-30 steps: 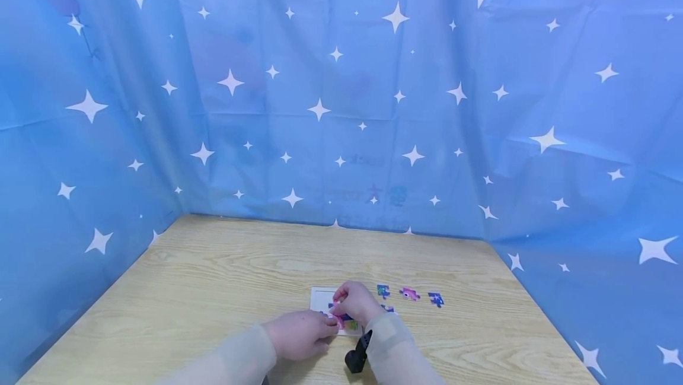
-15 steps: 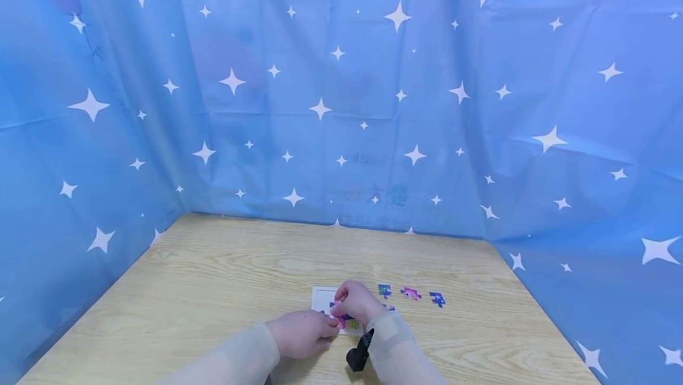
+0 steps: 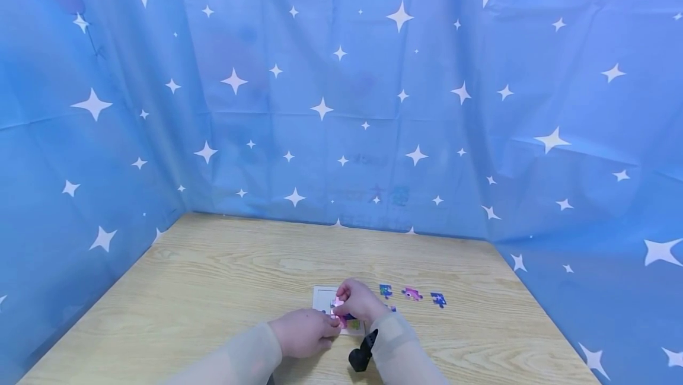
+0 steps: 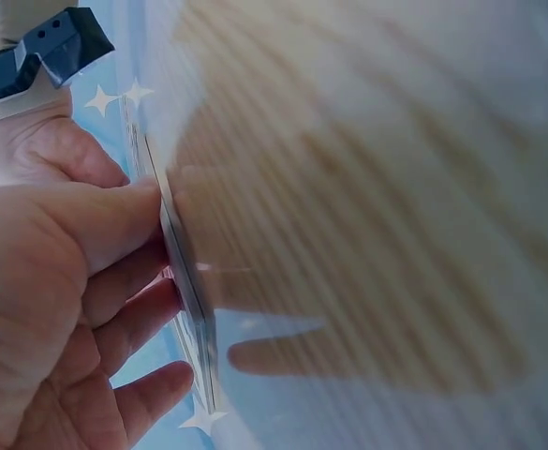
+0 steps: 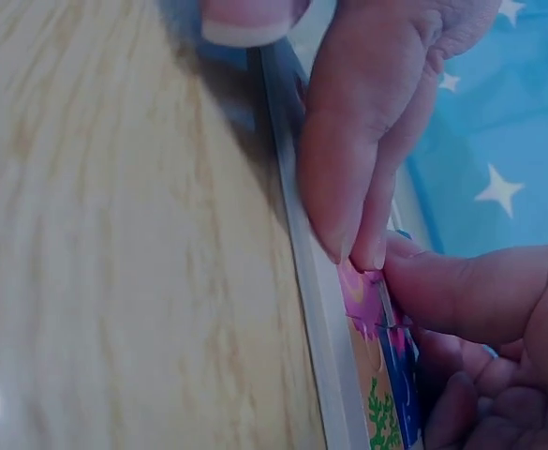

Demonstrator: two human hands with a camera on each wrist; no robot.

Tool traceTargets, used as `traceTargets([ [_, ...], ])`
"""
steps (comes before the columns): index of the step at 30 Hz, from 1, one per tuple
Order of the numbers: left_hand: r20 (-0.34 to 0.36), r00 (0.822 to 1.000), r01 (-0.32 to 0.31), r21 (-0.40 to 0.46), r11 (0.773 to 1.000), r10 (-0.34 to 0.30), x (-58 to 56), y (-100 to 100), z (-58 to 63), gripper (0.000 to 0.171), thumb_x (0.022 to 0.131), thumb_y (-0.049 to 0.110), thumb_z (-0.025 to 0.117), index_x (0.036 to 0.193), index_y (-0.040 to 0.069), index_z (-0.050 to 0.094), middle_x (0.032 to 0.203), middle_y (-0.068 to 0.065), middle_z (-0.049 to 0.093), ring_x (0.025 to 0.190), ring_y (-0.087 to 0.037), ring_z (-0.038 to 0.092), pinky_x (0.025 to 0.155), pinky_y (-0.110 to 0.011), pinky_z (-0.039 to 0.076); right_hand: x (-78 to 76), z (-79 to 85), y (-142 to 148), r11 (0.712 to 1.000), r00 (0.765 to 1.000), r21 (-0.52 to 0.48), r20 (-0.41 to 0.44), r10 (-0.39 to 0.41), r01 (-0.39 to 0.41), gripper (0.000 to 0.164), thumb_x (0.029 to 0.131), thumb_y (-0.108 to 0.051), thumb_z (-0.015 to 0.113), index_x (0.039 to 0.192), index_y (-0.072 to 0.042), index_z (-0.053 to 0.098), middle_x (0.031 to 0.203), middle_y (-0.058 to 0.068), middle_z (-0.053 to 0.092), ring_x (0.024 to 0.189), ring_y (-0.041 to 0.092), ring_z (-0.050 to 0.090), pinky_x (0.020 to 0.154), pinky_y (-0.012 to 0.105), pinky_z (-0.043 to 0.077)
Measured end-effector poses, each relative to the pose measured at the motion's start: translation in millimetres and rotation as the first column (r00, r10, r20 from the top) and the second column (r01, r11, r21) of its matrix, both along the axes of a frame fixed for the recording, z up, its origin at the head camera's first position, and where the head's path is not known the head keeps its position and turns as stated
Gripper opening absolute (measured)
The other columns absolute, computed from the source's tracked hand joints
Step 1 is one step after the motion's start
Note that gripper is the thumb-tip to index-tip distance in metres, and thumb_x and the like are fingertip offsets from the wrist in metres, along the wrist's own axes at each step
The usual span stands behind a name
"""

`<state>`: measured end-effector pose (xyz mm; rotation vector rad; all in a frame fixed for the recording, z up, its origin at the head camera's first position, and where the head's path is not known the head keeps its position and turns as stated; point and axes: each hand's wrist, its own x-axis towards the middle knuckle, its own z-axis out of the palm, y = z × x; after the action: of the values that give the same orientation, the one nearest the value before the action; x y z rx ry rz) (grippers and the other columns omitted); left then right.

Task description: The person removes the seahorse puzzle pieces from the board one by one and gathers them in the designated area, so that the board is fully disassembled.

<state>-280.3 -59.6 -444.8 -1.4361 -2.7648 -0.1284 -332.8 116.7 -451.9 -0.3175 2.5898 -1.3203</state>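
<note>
A white-framed jigsaw puzzle tray (image 3: 316, 298) lies on the table, partly covered by both hands. My left hand (image 3: 305, 333) rests at its near left side, with straight fingertips pressing on pink pieces and the thumb by the tray's near edge. Between thumb and forefinger, my right hand (image 3: 360, 301) pinches a pink puzzle piece (image 3: 337, 302) over the middle of the tray. In the right wrist view, a pink piece (image 5: 364, 298) sits under the left fingertips, beside a tan piece with a green plant (image 5: 383, 412). How the pinched piece fits its neighbours is hidden.
Loose puzzle pieces lie right of the tray: a blue-green one (image 3: 385, 291), a pink one with an eye (image 3: 412, 294) and a dark blue one (image 3: 439, 299). Another (image 3: 392, 308) shows behind the right wrist. A blue starry curtain (image 3: 341, 106) surrounds the wooden table (image 3: 240, 272).
The pink piece between the right thumb and forefinger has tilted slightly and shows more of its face. Both hands stay nearly in place; the whole view has shifted a little.
</note>
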Motion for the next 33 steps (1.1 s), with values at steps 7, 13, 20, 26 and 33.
traceTargets([
  [7, 0.022, 1.0, -0.006, 0.004, 1.0, 0.006, 1.3, 0.4, 2.1, 0.021, 0.092, 0.023, 0.064, 0.112, 0.018, 0.068, 0.126, 0.004, 0.063, 0.117, -0.009, 0.057, 0.097, -0.023, 0.046, 1.5, -1.2, 0.8, 0.999, 1.0, -0.024, 0.017, -0.021, 0.022, 0.025, 0.076, 0.002, 0.077, 0.096, -0.003, 0.062, 0.084, 0.007, 0.053, 0.075, 0.021, 0.049, 0.063, 0.029, 0.042],
  [13, 0.013, 1.0, 0.005, 0.014, 1.0, -0.005, 1.6, 0.8, 3.2, 0.01, 0.092, 0.023, 0.064, 0.101, 0.019, 0.067, 0.122, 0.004, 0.065, 0.112, -0.009, 0.059, 0.093, -0.024, 0.048, 1.0, -2.9, 1.4, 0.998, 1.0, -0.064, 0.015, -0.021, 0.022, 0.021, 0.079, 0.003, 0.074, 0.096, -0.004, 0.063, 0.082, 0.006, 0.055, 0.073, 0.02, 0.051, 0.063, 0.029, 0.043],
  [20, -0.008, 1.0, -0.018, 0.004, 1.0, 0.018, 3.7, 2.1, 3.7, 0.014, 0.092, 0.024, 0.065, 0.104, 0.019, 0.068, 0.124, 0.004, 0.064, 0.115, -0.01, 0.058, 0.095, -0.023, 0.047, -1.9, -7.0, 1.9, 0.995, 0.997, -0.079, 0.041, -0.059, 0.062, 0.017, 0.082, -0.001, 0.072, 0.096, -0.007, 0.064, 0.084, 0.006, 0.056, 0.075, 0.021, 0.052, 0.065, 0.03, 0.043],
  [26, 0.0, 1.0, -0.01, 0.017, 1.0, 0.01, 2.4, 1.7, 2.7, 0.009, 0.091, 0.024, 0.065, 0.099, 0.019, 0.068, 0.123, 0.004, 0.064, 0.114, -0.009, 0.059, 0.095, -0.023, 0.047, -2.2, -6.9, 2.3, 0.997, 0.999, -0.06, 0.01, -0.05, 0.05, 0.017, 0.081, 0.0, 0.072, 0.094, -0.005, 0.063, 0.082, 0.005, 0.054, 0.074, 0.019, 0.051, 0.064, 0.029, 0.042],
  [33, 0.017, 1.0, -0.011, 0.009, 1.0, 0.011, 2.5, 0.7, 3.3, 0.018, 0.092, 0.024, 0.064, 0.108, 0.018, 0.069, 0.126, 0.003, 0.063, 0.115, -0.01, 0.059, 0.095, -0.025, 0.047, -1.5, -4.8, 5.0, 0.994, 0.998, -0.094, 0.032, -0.057, 0.06, 0.015, 0.081, -0.001, 0.071, 0.094, -0.005, 0.063, 0.081, 0.006, 0.054, 0.073, 0.02, 0.05, 0.063, 0.029, 0.041],
])
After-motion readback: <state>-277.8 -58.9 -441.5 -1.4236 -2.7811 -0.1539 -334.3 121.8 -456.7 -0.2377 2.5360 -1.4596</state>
